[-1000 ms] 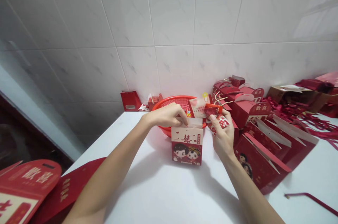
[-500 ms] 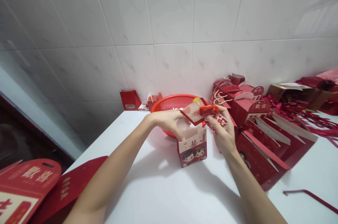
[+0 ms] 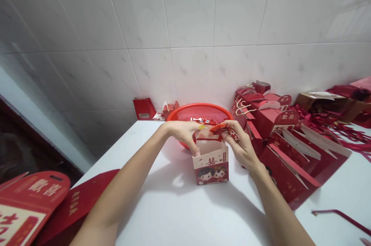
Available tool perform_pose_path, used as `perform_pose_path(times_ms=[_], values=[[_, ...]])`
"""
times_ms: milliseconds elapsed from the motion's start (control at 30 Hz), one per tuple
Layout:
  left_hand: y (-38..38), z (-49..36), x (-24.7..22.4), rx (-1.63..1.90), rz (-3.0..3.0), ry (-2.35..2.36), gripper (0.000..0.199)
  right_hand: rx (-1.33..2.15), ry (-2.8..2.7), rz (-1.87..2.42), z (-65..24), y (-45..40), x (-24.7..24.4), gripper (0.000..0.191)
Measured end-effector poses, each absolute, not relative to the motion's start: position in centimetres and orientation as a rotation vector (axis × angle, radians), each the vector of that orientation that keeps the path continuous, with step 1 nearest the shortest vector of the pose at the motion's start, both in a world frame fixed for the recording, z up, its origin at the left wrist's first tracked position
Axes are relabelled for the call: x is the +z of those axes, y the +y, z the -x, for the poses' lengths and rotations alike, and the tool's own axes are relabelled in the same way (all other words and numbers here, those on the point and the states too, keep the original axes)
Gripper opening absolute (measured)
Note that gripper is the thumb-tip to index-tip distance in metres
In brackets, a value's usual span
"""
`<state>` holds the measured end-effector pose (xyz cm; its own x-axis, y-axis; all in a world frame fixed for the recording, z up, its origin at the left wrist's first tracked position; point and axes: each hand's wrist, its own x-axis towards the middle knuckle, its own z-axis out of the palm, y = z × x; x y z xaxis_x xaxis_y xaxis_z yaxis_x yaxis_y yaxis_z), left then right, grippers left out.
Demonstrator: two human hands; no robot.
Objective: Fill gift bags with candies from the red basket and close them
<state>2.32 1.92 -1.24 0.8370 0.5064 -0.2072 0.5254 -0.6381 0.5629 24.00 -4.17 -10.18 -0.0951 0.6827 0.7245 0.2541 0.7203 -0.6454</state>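
A small red and cream gift box [image 3: 211,169] with two cartoon figures stands upright on the white table, its top open. My left hand [image 3: 184,134] grips its left rim, with the thumb at the near left corner and the fingers behind it, partly hidden. In my right hand [image 3: 242,145], thumb and fingers pinch several red printed packets [image 3: 230,132] over the box's right rear edge. A red plastic basket [image 3: 199,108] holding more small wrapped packets [image 3: 203,121] stands right behind the box.
Red gift boxes [image 3: 274,122] and standing red bags [image 3: 292,176] crowd the right side. Beyond them lie dark red ribbons [image 3: 333,126] and a cardboard box [image 3: 315,101]. Large red boxes [image 3: 34,195] sit at front left. A tiled wall [image 3: 191,72] closes off the back.
My right hand has moved left and slightly down, bringing the packets to the box opening. The box has turned to face me more squarely, and its raised flap is lower.
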Motion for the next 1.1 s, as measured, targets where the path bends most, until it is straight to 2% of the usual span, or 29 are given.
perform_pose_path(times_ms=[200, 333, 700, 933, 1100], values=[[2.1, -2.3, -1.3, -0.136, -2.356, 0.824, 0.098, 0.318, -1.883, 0.824, -24.1, -4.1, -10.1, 0.023], [2.0, -2.4, -1.2, -0.147, -2.353, 0.915, 0.106, 0.283, -1.923, 0.814, -23.7, -4.2, -10.0, 0.024], [2.1, -2.2, -1.4, -0.131, -2.388, 0.887, 0.105, 0.361, -1.747, 0.7, -22.8, -4.9, -9.7, 0.021], [1.8, -2.5, -1.1, -0.111, -2.352, 0.799, 0.086, 0.224, -1.95, 0.755, -22.3, -5.0, -9.8, 0.029], [2.0, -2.4, -1.2, -0.091, -2.4, 0.803, 0.098, 0.268, -1.768, 0.757, -22.3, -5.3, -9.7, 0.029]])
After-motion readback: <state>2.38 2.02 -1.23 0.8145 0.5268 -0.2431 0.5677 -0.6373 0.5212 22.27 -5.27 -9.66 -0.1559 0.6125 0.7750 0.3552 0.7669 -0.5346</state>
